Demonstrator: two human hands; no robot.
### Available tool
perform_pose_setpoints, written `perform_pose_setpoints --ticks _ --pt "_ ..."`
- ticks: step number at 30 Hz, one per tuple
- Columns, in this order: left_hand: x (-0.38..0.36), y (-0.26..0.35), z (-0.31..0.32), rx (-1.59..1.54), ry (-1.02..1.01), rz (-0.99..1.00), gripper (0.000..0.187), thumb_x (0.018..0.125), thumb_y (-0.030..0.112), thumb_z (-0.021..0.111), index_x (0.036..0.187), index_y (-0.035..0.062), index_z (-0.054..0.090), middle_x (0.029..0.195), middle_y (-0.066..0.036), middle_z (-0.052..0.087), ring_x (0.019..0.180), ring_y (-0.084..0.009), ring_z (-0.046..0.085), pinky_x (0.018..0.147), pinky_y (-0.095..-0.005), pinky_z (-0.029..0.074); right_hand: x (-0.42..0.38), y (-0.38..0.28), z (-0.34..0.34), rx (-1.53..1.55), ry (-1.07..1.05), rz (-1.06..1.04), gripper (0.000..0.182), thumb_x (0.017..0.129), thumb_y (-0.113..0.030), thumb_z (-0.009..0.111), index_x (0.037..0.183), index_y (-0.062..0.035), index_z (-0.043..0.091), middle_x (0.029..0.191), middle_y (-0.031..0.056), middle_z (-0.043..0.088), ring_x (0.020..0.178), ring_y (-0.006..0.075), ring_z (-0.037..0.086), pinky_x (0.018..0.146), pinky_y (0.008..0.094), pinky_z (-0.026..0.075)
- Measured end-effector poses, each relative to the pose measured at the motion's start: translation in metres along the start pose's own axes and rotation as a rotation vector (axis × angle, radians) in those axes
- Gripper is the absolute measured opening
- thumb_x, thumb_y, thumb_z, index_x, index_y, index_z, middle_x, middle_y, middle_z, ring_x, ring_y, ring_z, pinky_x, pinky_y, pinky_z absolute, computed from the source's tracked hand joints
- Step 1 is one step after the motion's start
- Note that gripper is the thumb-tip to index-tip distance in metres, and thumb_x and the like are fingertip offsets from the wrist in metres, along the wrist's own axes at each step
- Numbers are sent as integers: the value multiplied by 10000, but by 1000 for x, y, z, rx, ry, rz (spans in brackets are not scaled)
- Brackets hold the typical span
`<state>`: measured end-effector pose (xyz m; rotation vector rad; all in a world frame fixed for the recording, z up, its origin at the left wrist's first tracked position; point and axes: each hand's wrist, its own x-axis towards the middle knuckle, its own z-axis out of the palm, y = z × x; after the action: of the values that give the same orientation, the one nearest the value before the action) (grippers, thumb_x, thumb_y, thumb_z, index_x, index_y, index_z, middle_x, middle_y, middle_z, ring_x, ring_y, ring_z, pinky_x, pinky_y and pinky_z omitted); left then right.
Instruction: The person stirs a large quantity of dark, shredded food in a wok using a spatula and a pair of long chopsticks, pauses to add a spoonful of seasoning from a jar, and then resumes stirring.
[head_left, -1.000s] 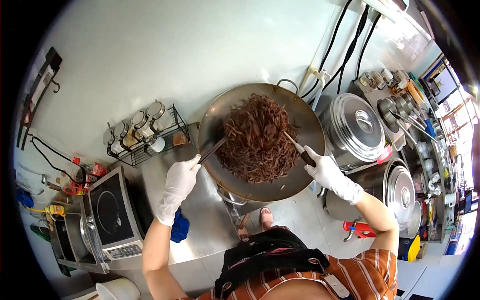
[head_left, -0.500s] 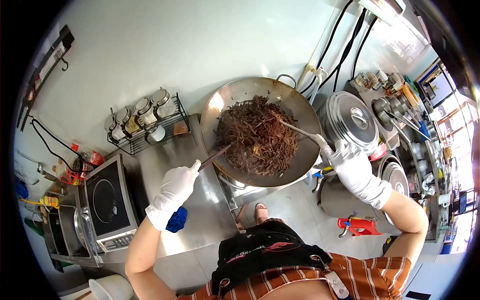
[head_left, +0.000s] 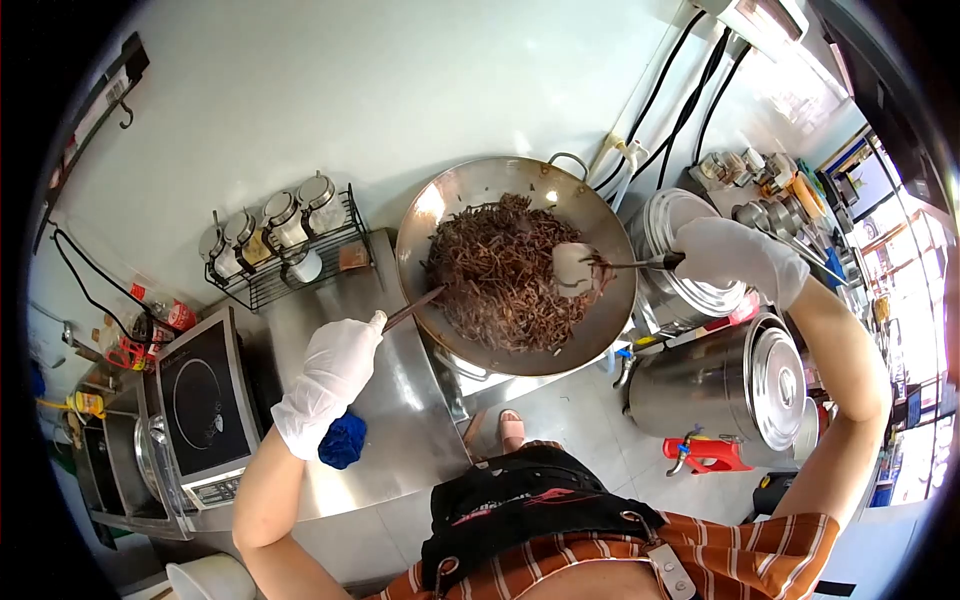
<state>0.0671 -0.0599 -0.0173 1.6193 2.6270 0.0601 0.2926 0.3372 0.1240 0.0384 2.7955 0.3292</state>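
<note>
The gloved fingers of the left hand were clamped around the near end of a brown stick-like tool; whether it was one stick or a pair could not be told. Its far end crossed the wok's edge and touched the dark shredded food. The right hand, gloved too, had its fingers wrapped around the handle of a spatula, whose pale metal blade lay over the right part of the heap, dark shreds touching it near the handle.

The food sat in a mound in the middle of a wide, two-handled wok, with bare metal showing all around it. To the wok's left ran a steel table, where a crumpled blue cloth lay just beside the left wrist. A wire rack of lidded jars stood against the wall, and an induction cooker stood farther left. On the right were a tall steel pot with a lid and, partly behind the right hand, shiny round metalware.
</note>
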Motion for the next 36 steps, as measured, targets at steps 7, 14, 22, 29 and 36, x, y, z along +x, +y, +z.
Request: perform_pose_setpoints --ticks 7,14,22,29,36 --pt "-1 -6 3 -44 -60 -44 291 883 172 565 1140 56 638 665 -126 638 626 -308 634 566 -432 483 37 0 -28 258 -743 563 354 835 -287 579 622 -12 647 556 82 597 511 214 567 543 350 478" --pt "-1 -14 15 -181 -91 -102 302 893 190 558 1164 79 633 682 -137 639 637 -318 630 573 -440 477 71 30 37 592 -960 556 309 853 -305 612 692 -41 624 549 9 544 452 107 500 417 241 408" --pt "-7 -3 56 -452 -32 -210 299 905 199 550 1168 84 633 763 -175 645 684 -361 617 611 -442 481 89 -77 220 1654 -254 570 226 891 -247 645 932 -30 600 575 -9 485 360 81 385 309 267 272" --pt "-14 32 98 -779 146 -409 314 881 154 636 1191 105 633 766 -228 591 684 -371 603 608 -371 474 52 -76 188 1636 -90 625 209 898 -216 643 858 -19 588 554 -7 478 350 73 385 314 256 283" --pt "-14 28 95 -696 174 -412 303 893 169 615 1188 103 635 776 -221 596 688 -371 599 623 -384 475 23 -56 146 1099 118 451 261 855 -239 663 934 2 603 595 96 551 509 215 568 525 351 452"
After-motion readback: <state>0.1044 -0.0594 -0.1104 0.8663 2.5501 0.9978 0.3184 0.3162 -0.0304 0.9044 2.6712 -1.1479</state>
